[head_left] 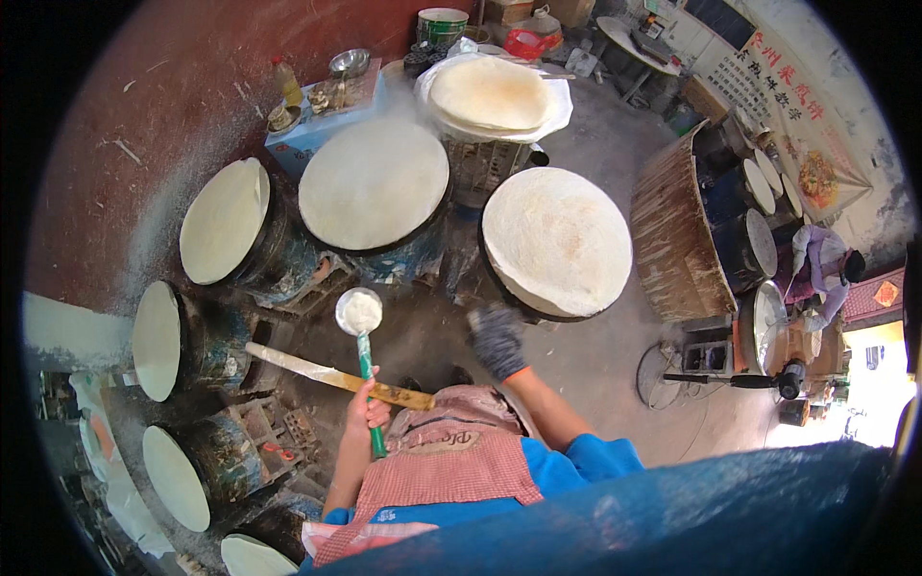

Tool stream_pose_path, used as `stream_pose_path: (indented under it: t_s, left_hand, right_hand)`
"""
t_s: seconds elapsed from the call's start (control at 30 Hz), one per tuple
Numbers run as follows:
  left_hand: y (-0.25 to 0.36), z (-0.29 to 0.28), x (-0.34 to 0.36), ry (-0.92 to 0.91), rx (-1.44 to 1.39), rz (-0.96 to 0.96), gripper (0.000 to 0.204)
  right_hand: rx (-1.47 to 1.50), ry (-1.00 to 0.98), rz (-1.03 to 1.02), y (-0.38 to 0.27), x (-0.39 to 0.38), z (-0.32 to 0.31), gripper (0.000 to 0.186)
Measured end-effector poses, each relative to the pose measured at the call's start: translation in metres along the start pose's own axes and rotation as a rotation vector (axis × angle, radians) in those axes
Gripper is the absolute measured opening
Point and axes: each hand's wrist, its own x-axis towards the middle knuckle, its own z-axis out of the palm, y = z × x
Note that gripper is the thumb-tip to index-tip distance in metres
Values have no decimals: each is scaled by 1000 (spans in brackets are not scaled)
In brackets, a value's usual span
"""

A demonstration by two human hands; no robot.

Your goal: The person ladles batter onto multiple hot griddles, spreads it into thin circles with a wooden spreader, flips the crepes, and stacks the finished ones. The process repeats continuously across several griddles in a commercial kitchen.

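Note:
My left hand grips the green handle of a ladle with white batter in its cup, along with a long, batter-streaked wooden stick lying crosswise. My right hand, in a dark grey glove, is open and empty, just below the near-left edge of a round griddle bearing a speckled, cooked flatbread. A pale crepe steams on the griddle ahead to the left. More crepe-covered griddles on drums stand along my left.
Stacked flatbreads sit at the back beside a blue box. A rust-streaked panel stands right, with further drums behind it. A co-worker in a lilac top works there, near a standing fan.

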Motion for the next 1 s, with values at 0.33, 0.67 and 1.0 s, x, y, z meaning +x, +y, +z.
stream_pose_path:
  t_s: [0.33, 0.67, 1.0]
  left_hand:
    - [-5, 20, -13, 58, -115, 18, 29]
    - [31, -25, -28, 88, -129, -56, 25]
    - [63, -45, -9, 138, -280, 10, 19]
  right_hand:
    - [-239, 270, 131, 116, 55, 24, 18]
    - [-252, 316, 216, 218, 85, -129, 24]
    - [-289, 423, 98, 209, 265, -357, 24]
